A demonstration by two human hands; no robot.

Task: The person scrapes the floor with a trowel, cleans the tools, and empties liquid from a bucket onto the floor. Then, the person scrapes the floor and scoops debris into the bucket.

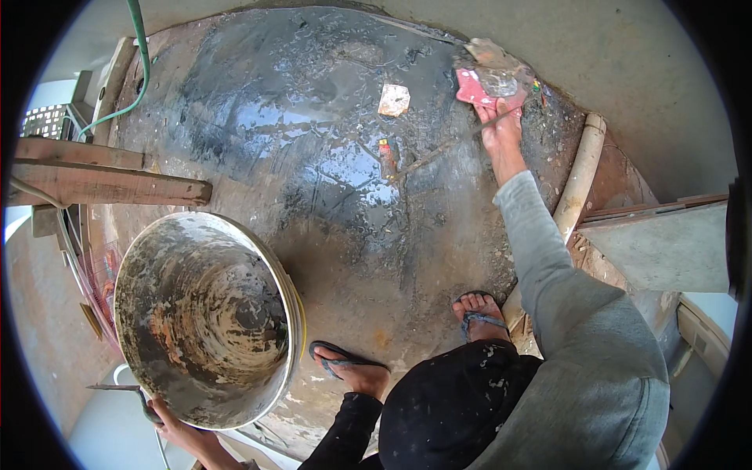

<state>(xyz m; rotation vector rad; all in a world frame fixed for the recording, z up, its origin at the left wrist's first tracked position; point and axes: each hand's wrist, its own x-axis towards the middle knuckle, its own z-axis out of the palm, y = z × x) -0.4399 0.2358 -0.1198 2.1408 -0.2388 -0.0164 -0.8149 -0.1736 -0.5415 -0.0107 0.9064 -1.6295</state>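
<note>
At the upper right, my right hand is closed on a pink-red flat piece with a ragged edge. Greyish and tan scraps lie against it, partly blurred. A thin brown strip runs from beside that hand down across the wet floor; whether the fingers hold it too I cannot tell. At the lower left, my left hand grips a trowel by its handle, close against the outside of a large bucket. The bucket tilts toward me, its inner wall crusted with mortar.
A white fragment and a small red-yellow wrapper lie on the wet grey floor. Wooden beams jut in from the left, below a green hose. A pale pole lies along the right, near my sandalled feet.
</note>
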